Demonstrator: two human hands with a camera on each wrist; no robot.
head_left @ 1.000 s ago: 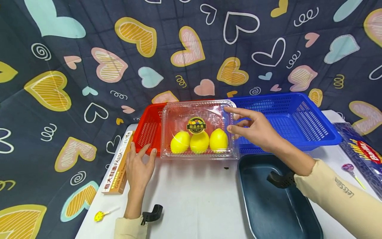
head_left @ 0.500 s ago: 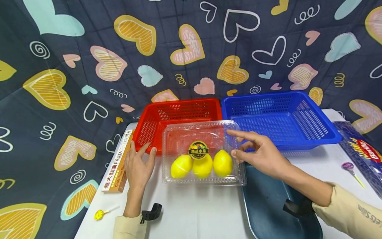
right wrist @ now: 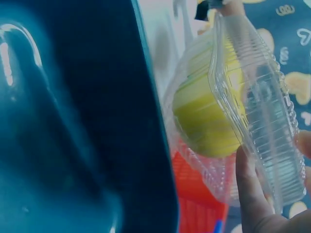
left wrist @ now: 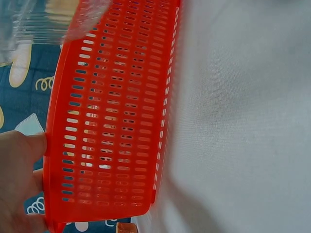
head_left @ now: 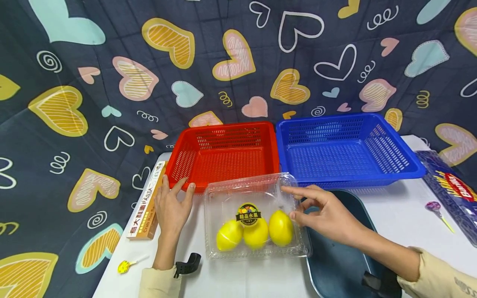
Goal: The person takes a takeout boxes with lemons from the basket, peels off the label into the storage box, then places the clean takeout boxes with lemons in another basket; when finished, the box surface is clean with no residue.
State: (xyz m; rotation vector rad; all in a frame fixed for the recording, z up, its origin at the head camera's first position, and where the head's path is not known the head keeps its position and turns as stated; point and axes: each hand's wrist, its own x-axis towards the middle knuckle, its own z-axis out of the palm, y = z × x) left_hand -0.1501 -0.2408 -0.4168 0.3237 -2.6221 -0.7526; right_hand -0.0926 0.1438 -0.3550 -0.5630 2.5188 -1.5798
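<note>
you have the clear box [head_left: 232, 211] of three lemons [head_left: 255, 238] pinched by its side in your right hand [head_left: 328, 211], thumb against fingers, in front of the red basket [head_left: 231, 162] and just beside the dark tray [head_left: 328, 256]. the lemons line its near edge, likely because you hold it tilted. your left hand [head_left: 172, 209] is spread at the basket's front left corner, fingers touching the rim, perhaps to steady it; i can't tell how firmly.
</note>
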